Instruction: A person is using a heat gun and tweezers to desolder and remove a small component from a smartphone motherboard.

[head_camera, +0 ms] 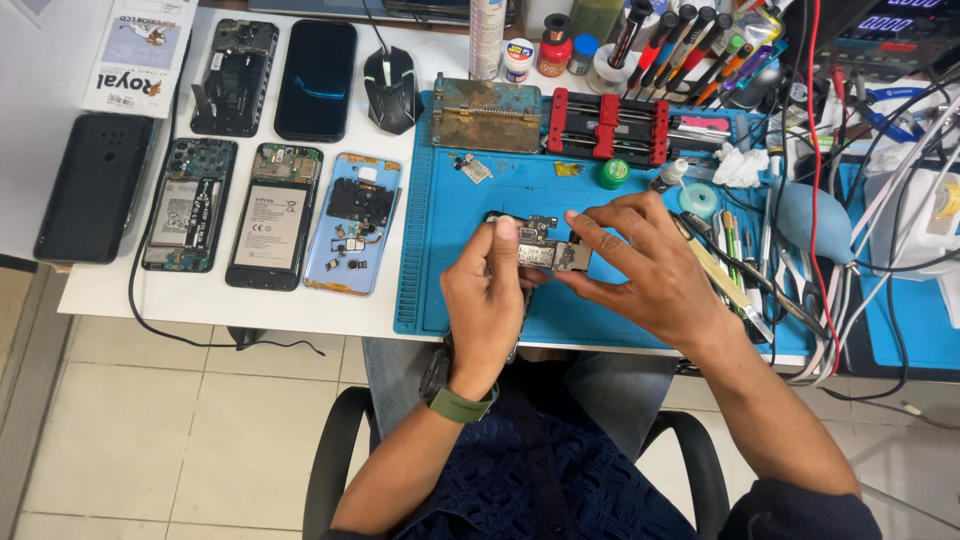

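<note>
Person sits at a white workbench (300, 315) w/ a blue silicone repair mat (450, 290) in front. Both hands meet over the mat's middle, on a small phone circuit board (545, 250).

L hand (487, 295): fingers curled, thumb tip pressed on the board's left end; grip closed on the board. Green-strapped watch (458, 403) on that wrist. R hand (645, 265): fingers spread, index + thumb pinching the board's right end; rest of the fingers fan out above the mat. Board sits just over the mat surface, roughly level; can't tell if it touches the mat.

Behind the hands on the mat: worn metal plate (487, 115), red-and-black board holder jig (608, 125), small green-lidded tub (614, 173), crumpled white tissue (741, 165), a few loose small parts near (474, 167).

Left of the mat, on the white top: row of phones. Front row: black phone w/ back on (95, 185), two opened phones showing batteries (189, 205) and (274, 215), light blue back shell w/ loose small parts (354, 222). Back row: stripped black phone frame (234, 77), phone w/ dark screen up (316, 80), black computer mouse (389, 88) just beside the mat's corner. White printed box (140, 55) at far left.

Right side: tweezers + hand tools (735, 265) lying beside the R hand, blue dust blower bulb (810, 222), tangle of red, black and white cables (850, 260). Pens and screwdrivers (690, 45) stand at the back, near small bottles (556, 45).
</note>
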